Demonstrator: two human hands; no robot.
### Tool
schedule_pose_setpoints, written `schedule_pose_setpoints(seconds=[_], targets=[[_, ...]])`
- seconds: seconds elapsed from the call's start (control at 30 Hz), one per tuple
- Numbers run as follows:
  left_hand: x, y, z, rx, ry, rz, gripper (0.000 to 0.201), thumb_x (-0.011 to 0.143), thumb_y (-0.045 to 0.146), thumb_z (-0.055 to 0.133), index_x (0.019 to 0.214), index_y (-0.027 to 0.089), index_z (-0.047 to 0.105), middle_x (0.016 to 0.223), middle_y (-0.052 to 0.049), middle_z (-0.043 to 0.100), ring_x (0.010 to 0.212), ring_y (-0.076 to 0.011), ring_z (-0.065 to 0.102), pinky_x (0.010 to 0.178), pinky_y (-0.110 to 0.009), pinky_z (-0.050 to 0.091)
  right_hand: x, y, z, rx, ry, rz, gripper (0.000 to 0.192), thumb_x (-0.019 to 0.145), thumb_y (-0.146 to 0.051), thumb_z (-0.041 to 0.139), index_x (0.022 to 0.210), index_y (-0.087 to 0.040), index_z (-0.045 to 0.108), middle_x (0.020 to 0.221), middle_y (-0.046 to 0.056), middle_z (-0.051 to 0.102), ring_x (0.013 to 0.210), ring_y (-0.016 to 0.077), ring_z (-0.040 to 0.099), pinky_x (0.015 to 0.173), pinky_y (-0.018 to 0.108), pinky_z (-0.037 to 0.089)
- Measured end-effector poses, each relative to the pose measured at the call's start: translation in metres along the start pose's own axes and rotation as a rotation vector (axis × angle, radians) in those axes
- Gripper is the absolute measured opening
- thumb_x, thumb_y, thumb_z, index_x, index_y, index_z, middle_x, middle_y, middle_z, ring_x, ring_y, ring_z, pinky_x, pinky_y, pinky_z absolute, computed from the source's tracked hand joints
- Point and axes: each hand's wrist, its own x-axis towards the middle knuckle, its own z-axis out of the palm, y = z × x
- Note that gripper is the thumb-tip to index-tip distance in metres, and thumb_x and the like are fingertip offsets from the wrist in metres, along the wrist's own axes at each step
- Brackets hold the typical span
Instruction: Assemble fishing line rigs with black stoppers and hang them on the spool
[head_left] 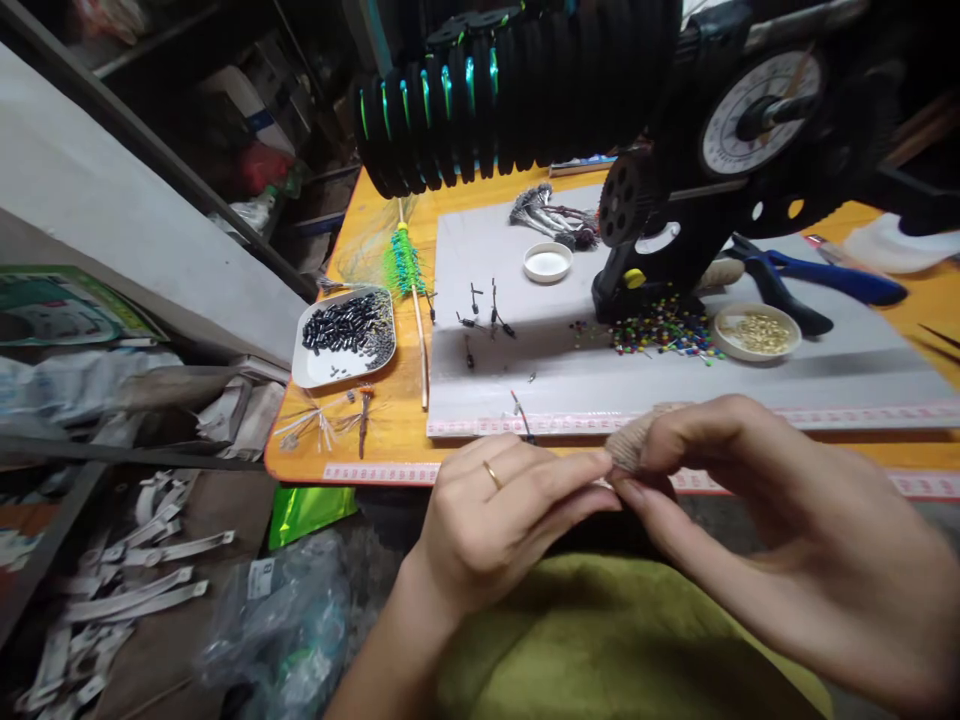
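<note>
Beads [664, 333], pliers [810, 280] and a dish [756, 332] lie on the surface [390, 420] beyond; both hands, left [487, 520] and right [757, 500], pinch a tiny piece [609, 483], too small to tell its direction.

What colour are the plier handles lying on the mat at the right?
Blue: the pliers show best in the head view, beside the black machine.

Light falls strongest on the grey mat [675, 375], which reads pale and evenly lit, with only a soft shadow under the black machine [675, 230] standing on it. Left of the mat the shelves and floor sink into dimness; above it the background is nearly black. The right hand [780, 520] below the mat is smeared with blur. Straight edges bow towards the frame corners, a wide-lens distortion.
</note>
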Motion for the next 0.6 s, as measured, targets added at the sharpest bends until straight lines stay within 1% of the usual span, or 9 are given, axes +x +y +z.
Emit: schedule_pose_setpoints(seconds=[0.07,0.1,0.17,0.27,0.33,0.4,0.47,0.53,0.6], targets=[[-0.001,0.001,-0.003,-0.019,0.005,-0.003,0.013,0.09,0.013,0.071,0.103,0.012,0.07,0.083,-0.006,0.079,0.071,-0.0128,0.072,0.067,-0.023,0.057,0.003,-0.002,0.0,-0.028,-0.069,-0.06,0.025,0.087,-0.019,0.069,0.103,-0.031,0.055,0.089,-0.001,0.064,0.079,0.0181,0.067,0.065,0.025,0.057],[-0.001,0.002,-0.004,-0.012,0.002,-0.021,0.01,0.091,0.012,0.07,0.101,0.012,0.071,0.083,-0.006,0.078,0.071,-0.0131,0.071,0.066,-0.023,0.057,0.005,-0.003,0.001,-0.02,-0.076,-0.076,0.025,0.088,-0.019,0.068,0.104,-0.031,0.055,0.09,0.0,0.064,0.08,0.0179,0.067,0.066,0.025,0.058],[-0.004,0.005,-0.005,-0.005,0.015,-0.073,0.006,0.091,0.01,0.068,0.096,0.013,0.071,0.08,-0.006,0.077,0.069,-0.013,0.07,0.064,-0.022,0.056,0.009,-0.007,0.006,0.082,-0.018,-0.042,0.023,0.088,-0.02,0.069,0.103,-0.031,0.056,0.091,0.0,0.065,0.082,0.0179,0.069,0.069,0.025,0.06],[-0.008,0.01,-0.005,-0.06,0.107,-0.191,0.007,0.089,0.008,0.069,0.091,0.015,0.069,0.074,-0.003,0.075,0.064,-0.0115,0.068,0.06,-0.02,0.054,0.013,-0.012,0.016,0.344,0.113,0.014,0.021,0.088,-0.018,0.071,0.098,-0.03,0.058,0.088,-0.001,0.068,0.081,0.0168,0.072,0.069,0.024,0.063],[-0.011,0.014,-0.007,-0.123,0.155,-0.273,0.01,0.088,0.007,0.069,0.089,0.016,0.069,0.073,-0.001,0.073,0.063,-0.0111,0.067,0.06,-0.02,0.054,0.014,-0.011,0.02,0.423,0.16,-0.053,0.02,0.088,-0.013,0.069,0.096,-0.031,0.062,0.087,0.0,0.071,0.081,0.0179,0.074,0.07,0.026,0.064],[-0.013,0.017,-0.01,-0.166,0.171,-0.333,0.012,0.087,0.006,0.07,0.089,0.018,0.069,0.074,-0.001,0.073,0.064,-0.0111,0.067,0.06,-0.02,0.054,0.012,-0.005,0.018,0.332,0.108,-0.164,0.024,0.089,-0.011,0.065,0.1,-0.032,0.069,0.093,0.001,0.076,0.086,0.0205,0.076,0.079,0.033,0.065],[-0.014,0.018,-0.013,-0.173,0.174,-0.359,0.013,0.086,0.005,0.071,0.088,0.018,0.07,0.074,0.0,0.073,0.064,-0.0109,0.067,0.059,-0.02,0.053,0.011,0.005,0.012,0.138,-0.027,-0.24,0.031,0.089,-0.012,0.064,0.109,-0.033,0.073,0.104,0.002,0.079,0.091,0.0229,0.077,0.086,0.036,0.064],[-0.014,0.018,-0.016,-0.154,0.176,-0.354,0.012,0.085,0.006,0.071,0.087,0.017,0.07,0.073,0.0,0.073,0.063,-0.0109,0.067,0.059,-0.019,0.053,0.013,0.013,0.004,-0.036,-0.148,-0.269,0.033,0.087,-0.014,0.068,0.113,-0.033,0.074,0.107,0.003,0.079,0.091,0.0237,0.077,0.086,0.036,0.063],[-0.013,0.017,-0.017,-0.131,0.169,-0.335,0.01,0.086,0.007,0.071,0.086,0.017,0.07,0.072,0.0,0.073,0.063,-0.0109,0.067,0.059,-0.019,0.053,0.015,0.017,-0.002,-0.144,-0.235,-0.275,0.028,0.087,-0.016,0.07,0.109,-0.032,0.074,0.102,0.003,0.078,0.086,0.0225,0.076,0.081,0.034,0.063]])
